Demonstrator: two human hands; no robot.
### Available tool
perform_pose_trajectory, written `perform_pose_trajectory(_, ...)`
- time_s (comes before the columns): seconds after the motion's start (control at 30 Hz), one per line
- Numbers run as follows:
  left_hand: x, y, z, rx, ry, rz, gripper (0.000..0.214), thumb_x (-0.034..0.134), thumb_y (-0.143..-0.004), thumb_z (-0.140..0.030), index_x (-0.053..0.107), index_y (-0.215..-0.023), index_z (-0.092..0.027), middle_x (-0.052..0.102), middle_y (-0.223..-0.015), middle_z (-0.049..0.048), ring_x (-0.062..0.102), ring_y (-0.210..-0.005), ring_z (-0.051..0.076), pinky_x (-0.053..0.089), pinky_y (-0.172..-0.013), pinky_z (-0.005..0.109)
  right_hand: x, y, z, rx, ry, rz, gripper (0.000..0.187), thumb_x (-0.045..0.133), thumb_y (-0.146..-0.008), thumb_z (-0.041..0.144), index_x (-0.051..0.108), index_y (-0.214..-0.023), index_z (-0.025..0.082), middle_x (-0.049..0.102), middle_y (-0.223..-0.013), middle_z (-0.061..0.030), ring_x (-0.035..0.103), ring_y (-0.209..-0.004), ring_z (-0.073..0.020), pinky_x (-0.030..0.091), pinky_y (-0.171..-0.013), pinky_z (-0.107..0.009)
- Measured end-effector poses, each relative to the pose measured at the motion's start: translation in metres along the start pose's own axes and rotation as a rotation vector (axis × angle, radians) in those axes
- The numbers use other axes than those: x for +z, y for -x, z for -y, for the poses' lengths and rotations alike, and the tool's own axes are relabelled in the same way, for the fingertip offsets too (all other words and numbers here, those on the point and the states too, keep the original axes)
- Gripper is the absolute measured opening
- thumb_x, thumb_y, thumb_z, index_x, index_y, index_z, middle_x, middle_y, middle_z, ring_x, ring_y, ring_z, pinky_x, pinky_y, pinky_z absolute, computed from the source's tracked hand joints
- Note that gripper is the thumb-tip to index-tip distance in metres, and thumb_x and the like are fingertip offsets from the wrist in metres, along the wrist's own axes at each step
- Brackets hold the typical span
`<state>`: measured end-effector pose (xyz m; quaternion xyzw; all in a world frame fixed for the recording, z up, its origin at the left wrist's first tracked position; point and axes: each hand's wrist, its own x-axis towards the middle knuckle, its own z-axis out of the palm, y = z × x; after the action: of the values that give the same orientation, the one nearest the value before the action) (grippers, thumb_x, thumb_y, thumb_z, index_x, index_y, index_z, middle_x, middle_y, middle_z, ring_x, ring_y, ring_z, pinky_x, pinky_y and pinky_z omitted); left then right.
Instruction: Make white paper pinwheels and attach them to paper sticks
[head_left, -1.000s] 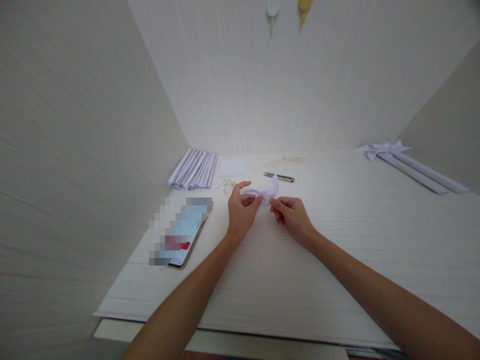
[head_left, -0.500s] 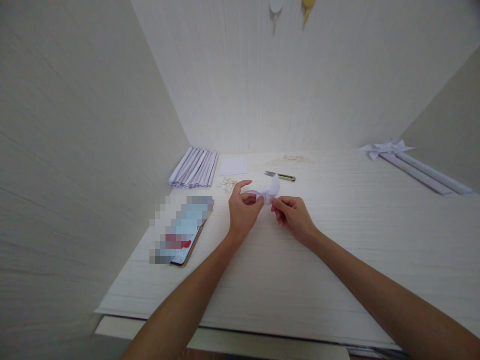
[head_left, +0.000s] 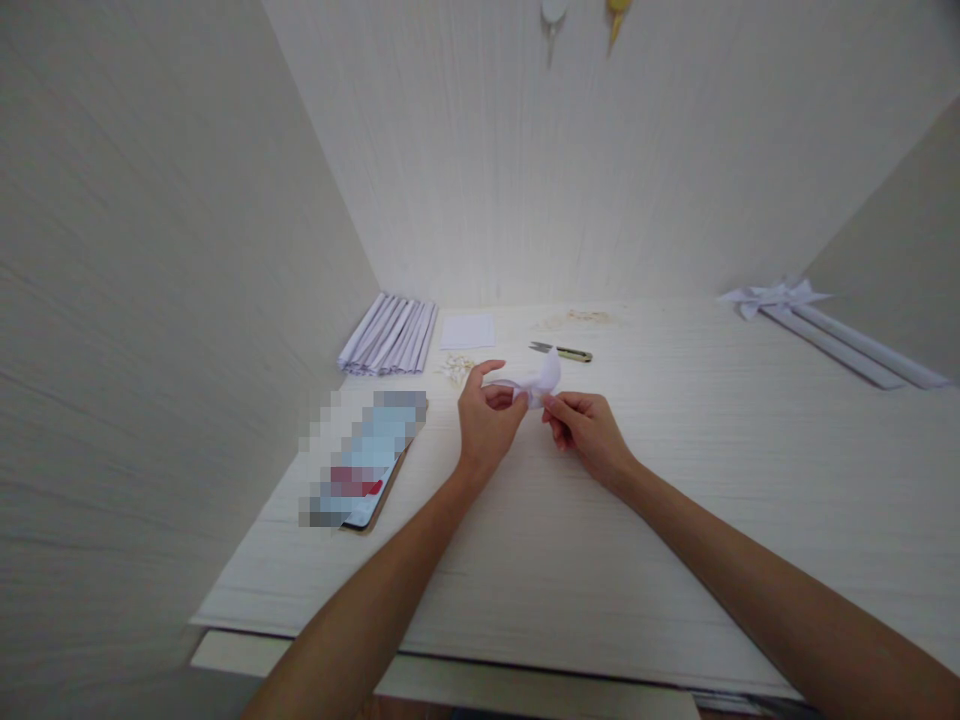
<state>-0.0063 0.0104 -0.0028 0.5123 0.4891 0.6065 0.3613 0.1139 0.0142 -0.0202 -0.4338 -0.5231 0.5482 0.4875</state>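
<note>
A folded piece of white paper (head_left: 541, 374) is held above the table between both hands, one curved flap of it standing up. My left hand (head_left: 486, 420) grips its left part between thumb and fingers, with the index finger raised behind. The thumb and forefinger of my right hand (head_left: 589, 432) pinch the paper's lower right edge. Just behind the paper lies a pair of thread snips (head_left: 566, 353). A small heap of pale little pieces (head_left: 456, 369), too small to name, sits beyond my left hand.
A row of rolled white paper strips (head_left: 391, 335) lies at the back left beside a white card (head_left: 467, 331). Nearer is a phone (head_left: 375, 465), partly pixelated. At the back right, folded paper shapes (head_left: 776, 297) rest by two long strips (head_left: 862, 350). Walls enclose the table (head_left: 540, 570).
Almost nothing differs. Both hands keep the same hold on the paper, and the view has shifted very slightly.
</note>
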Motion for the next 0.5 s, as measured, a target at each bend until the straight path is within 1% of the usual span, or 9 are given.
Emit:
perform_pose_trajectory(0.23,0.0008,-0.0003,-0.0010,-0.026,0.031,0.007,0.039,0.057,-0.057,-0.011,0.044,-0.093,-0.017,0.054,-0.055,-0.0065,0.056,-0.053,0.008,0.044,-0.053,0.018,0.0001,-0.0004,-0.0004,0.001,-0.006,-0.014,0.031,0.055,-0.067,0.040,0.052,-0.049,0.015,0.043,-0.035,0.0056,0.034,-0.028,-0.0050,0.023,-0.030,-0.019)
perform_pose_trajectory(0.37,-0.0001,-0.0008,-0.0038,-0.072,0.060,0.031,0.038,0.055,-0.058,-0.011,0.044,-0.093,-0.017,0.055,-0.054,-0.0068,0.056,-0.051,0.008,0.043,-0.050,0.017,-0.0001,-0.0002,0.0006,0.011,-0.013,-0.021,0.030,0.056,-0.066,0.039,0.052,-0.049,0.015,0.043,-0.034,0.0056,0.035,-0.028,-0.0052,0.023,-0.030,-0.019)
perform_pose_trajectory(0.5,-0.0009,-0.0012,-0.0053,-0.082,0.054,0.038,0.040,0.055,-0.057,-0.009,0.044,-0.095,-0.017,0.057,-0.054,-0.0062,0.056,-0.050,0.008,0.042,-0.049,0.017,0.0001,0.0005,0.0022,0.028,-0.041,-0.029,0.030,0.056,-0.066,0.039,0.051,-0.048,0.015,0.043,-0.034,0.0056,0.035,-0.028,-0.0047,0.022,-0.030,-0.018)
